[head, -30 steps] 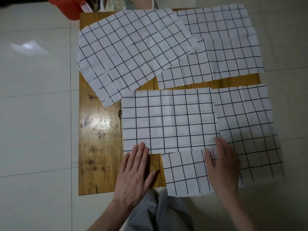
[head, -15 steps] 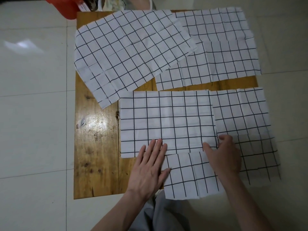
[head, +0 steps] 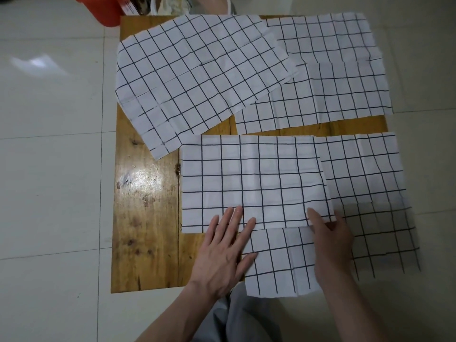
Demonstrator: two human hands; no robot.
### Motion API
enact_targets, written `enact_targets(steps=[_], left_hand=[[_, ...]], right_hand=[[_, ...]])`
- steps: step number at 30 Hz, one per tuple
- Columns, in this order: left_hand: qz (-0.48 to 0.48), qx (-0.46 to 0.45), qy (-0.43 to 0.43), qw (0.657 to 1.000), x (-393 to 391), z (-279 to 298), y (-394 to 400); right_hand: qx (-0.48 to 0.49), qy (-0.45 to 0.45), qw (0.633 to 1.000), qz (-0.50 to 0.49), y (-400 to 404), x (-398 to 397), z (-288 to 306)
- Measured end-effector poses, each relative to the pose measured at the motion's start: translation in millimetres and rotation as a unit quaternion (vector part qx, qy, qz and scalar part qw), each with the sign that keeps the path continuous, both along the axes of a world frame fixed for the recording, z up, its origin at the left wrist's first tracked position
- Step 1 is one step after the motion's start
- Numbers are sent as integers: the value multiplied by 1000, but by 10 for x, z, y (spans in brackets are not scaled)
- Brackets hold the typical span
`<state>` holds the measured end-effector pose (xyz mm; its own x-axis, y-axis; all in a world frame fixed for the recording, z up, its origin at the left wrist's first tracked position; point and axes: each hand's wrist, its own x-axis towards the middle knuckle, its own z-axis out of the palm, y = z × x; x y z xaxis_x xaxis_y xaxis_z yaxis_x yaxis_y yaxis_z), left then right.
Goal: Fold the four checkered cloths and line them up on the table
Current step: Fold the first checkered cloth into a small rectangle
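Four white cloths with a black grid lie on the wooden table [head: 145, 206]. A tilted one [head: 197, 77] sits at the back left, overlapping another [head: 333, 82] at the back right. The front middle cloth [head: 254, 178] lies flat and square. Under it a fourth cloth [head: 365, 169] spreads to the right and hangs over the table's near and right edges. My left hand [head: 224, 248] presses flat on the middle cloth's near edge, fingers straight. My right hand [head: 330, 243] pinches that cloth's near right corner, thumb on top.
Bare wood shows along the table's left side. A red container [head: 106, 8] and a white tub [head: 172, 3] stand on the floor behind the table. Pale floor tiles surround it. My grey-trousered knee [head: 237, 317] is at the near edge.
My left hand slid right and forward from the bare wood onto the middle cloth's near edge. My right hand's fingers curled round that cloth's near right corner.
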<state>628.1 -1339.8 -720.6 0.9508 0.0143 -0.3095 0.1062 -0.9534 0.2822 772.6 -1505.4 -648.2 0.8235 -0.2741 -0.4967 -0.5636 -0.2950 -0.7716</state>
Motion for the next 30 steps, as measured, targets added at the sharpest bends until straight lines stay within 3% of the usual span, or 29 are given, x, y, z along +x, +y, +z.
enact_targets(steps=[5,12,16,23,30], left_hand=[[6,-15,1,1000,5,26,5],[29,-98,-41,994,-9,170,105],[88,-135,-75,984,-109,222,259],[191,-115,-80,972,-409,159,570],[238,-137,-83,958,-498,101,632]], right_hand=[[-31,-98,990,94,163,-225,135],[-98,-257,928,251,436,-487,176],[-88,-273,898,334,586,-596,118],[-91,-302,838,446,947,-730,-143],[-187,-313,754,546,1167,-763,-427]])
